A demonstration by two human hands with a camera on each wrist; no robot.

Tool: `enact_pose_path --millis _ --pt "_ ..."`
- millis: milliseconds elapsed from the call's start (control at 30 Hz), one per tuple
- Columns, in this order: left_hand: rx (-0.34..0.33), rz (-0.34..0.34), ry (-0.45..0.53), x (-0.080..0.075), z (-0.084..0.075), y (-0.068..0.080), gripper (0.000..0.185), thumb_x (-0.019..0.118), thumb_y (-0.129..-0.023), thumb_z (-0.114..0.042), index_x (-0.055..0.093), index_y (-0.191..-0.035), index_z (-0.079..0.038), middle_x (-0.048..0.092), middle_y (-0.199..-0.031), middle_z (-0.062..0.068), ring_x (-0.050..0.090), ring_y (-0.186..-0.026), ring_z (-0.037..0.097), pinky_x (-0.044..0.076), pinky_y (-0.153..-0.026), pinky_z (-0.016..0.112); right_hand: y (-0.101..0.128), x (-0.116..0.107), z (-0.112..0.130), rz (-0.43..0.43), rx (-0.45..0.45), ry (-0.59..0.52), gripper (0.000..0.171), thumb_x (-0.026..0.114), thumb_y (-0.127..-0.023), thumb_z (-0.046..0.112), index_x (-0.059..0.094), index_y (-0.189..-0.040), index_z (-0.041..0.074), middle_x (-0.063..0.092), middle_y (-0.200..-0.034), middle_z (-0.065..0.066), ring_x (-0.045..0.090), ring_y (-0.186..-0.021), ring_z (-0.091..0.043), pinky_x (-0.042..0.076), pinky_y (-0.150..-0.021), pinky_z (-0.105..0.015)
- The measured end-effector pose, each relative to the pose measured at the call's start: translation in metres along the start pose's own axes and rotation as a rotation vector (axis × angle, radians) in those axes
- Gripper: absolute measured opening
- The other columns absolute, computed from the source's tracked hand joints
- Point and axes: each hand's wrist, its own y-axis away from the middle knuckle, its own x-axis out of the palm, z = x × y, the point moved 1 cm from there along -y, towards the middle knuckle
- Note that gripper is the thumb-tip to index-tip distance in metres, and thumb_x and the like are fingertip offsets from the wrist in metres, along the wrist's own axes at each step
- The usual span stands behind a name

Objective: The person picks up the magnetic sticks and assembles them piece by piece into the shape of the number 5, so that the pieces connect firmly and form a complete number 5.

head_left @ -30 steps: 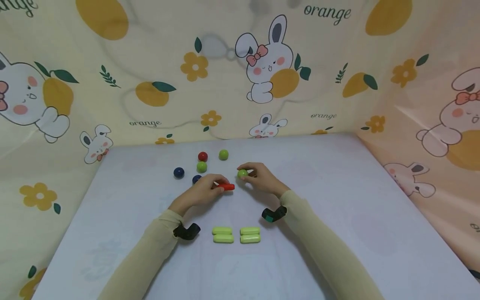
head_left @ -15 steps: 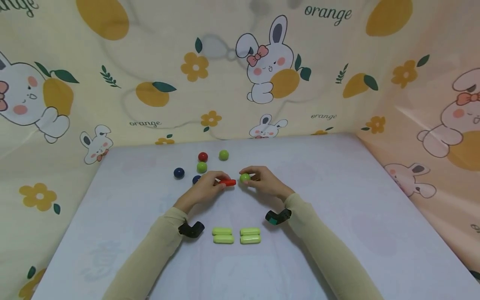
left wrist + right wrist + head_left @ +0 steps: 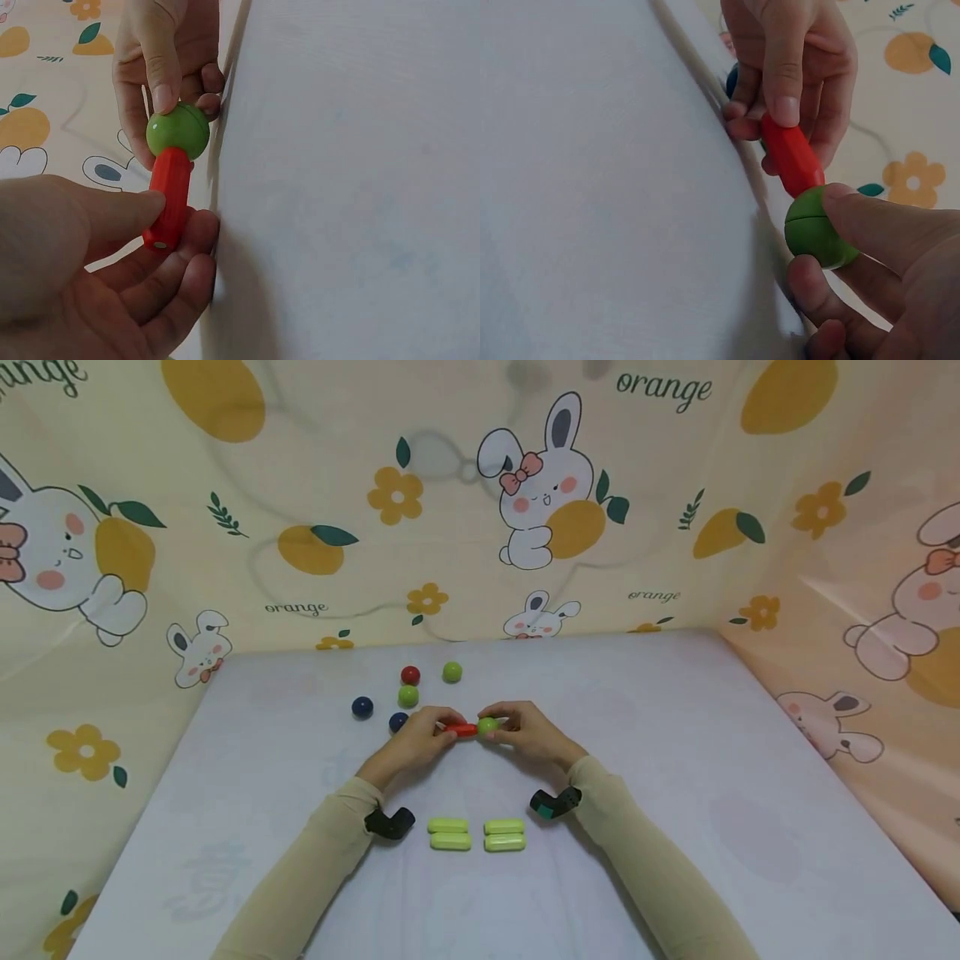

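At the fingertips, a red rod (image 3: 169, 196) is pinched between thumb and curled fingers of the left hand (image 3: 415, 741), and a green ball (image 3: 178, 131) is pinched by the right hand (image 3: 527, 735). Ball and rod end are in contact; in the head view the pair sits just above centre of the frame, slightly above the table (image 3: 675, 760). The step in hand is judged to be the joining of ball to rod tip. The next move is judged to call for the ball to be kept centred on the rod's axis while the hold on both is eased without the joint being sheared.

The rod is a short, smooth, glossy cylinder with rounded ends; the ball is glossy with a fine seam round its middle. Both appear to be hard plastic.

Outward, at upper left of the hands, loose balls are noted: two green (image 3: 408, 696), one red (image 3: 410, 675), two dark blue (image 3: 362, 707). Four pale green rods (image 3: 476, 834) lie in two pairs at lower centre. The table covering is pale and matte; the backdrop (image 3: 225, 485) is printed with rabbits.
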Motion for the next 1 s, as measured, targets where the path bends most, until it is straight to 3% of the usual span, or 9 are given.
enact_pose_path --millis 233,467,600,700,800,933,1000 --pt "-0.022 0.002 -0.004 0.002 0.002 0.003 0.028 0.060 -0.099 -0.008 0.067 -0.126 -0.011 0.068 -0.124 0.009 0.062 -0.094 0.018 0.052 -0.085 0.032 0.000 0.005 -0.004 -0.003 -0.003 0.016 0.035 0.070 -0.095 0.010 0.066 -0.129 0.005 0.067 -0.129 -0.011 0.056 -0.084 -0.019 0.046 -0.076 -0.029" --pt "-0.017 0.035 0.023 -0.018 -0.004 0.010 0.034 0.057 -0.102 -0.016 0.058 -0.136 -0.011 0.063 -0.132 0.013 0.067 -0.104 0.023 0.056 -0.087 0.036 -0.002 0.004 -0.007 -0.024 0.008 0.028 0.035 0.070 -0.095 0.011 0.066 -0.129 0.006 0.068 -0.127 -0.010 0.058 -0.089 -0.019 0.049 -0.079 -0.027" --pt "0.024 -0.035 0.004 -0.038 -0.005 0.017 0.035 0.057 -0.103 -0.017 0.057 -0.136 -0.008 0.063 -0.131 0.015 0.066 -0.111 0.029 0.057 -0.085 0.038 -0.001 0.002 -0.007 -0.024 0.017 0.029 0.035 0.070 -0.095 0.011 0.066 -0.129 0.006 0.067 -0.130 -0.011 0.058 -0.094 -0.020 0.049 -0.083 -0.027" --pt "0.021 -0.096 -0.064 -0.053 -0.003 0.025 0.035 0.058 -0.103 -0.017 0.057 -0.137 -0.009 0.065 -0.129 0.015 0.064 -0.115 0.031 0.056 -0.091 0.043 -0.001 0.001 -0.006 -0.022 0.021 0.030 0.035 0.070 -0.095 0.011 0.066 -0.129 0.006 0.066 -0.131 -0.012 0.058 -0.098 -0.021 0.049 -0.086 -0.029" --pt "-0.035 -0.098 -0.144 -0.063 0.003 0.030 0.038 0.057 -0.103 -0.020 0.054 -0.140 -0.008 0.063 -0.133 0.018 0.062 -0.119 0.034 0.053 -0.096 0.049 0.000 0.001 -0.006 -0.023 0.021 0.024 0.035 0.070 -0.095 0.011 0.066 -0.129 0.005 0.066 -0.132 -0.014 0.058 -0.100 -0.021 0.049 -0.088 -0.030" --pt "-0.150 -0.028 -0.236 -0.066 0.010 0.035 0.047 0.056 -0.104 -0.025 0.049 -0.146 -0.007 0.056 -0.143 0.023 0.059 -0.127 0.037 0.047 -0.106 0.054 0.000 0.002 -0.006 -0.021 0.015 0.006 0.035 0.070 -0.095 0.010 0.066 -0.129 0.004 0.066 -0.131 -0.015 0.059 -0.099 -0.020 0.050 -0.087 -0.028" --pt "-0.176 -0.009 -0.261 -0.065 0.013 0.035 0.048 0.057 -0.104 -0.025 0.047 -0.147 -0.007 0.053 -0.147 0.024 0.054 -0.134 0.039 0.043 -0.111 0.056 -0.001 0.003 -0.007 -0.023 0.016 -0.004 0.035 0.070 -0.095 0.009 0.066 -0.129 0.004 0.066 -0.131 -0.014 0.059 -0.097 -0.019 0.050 -0.085 -0.026"
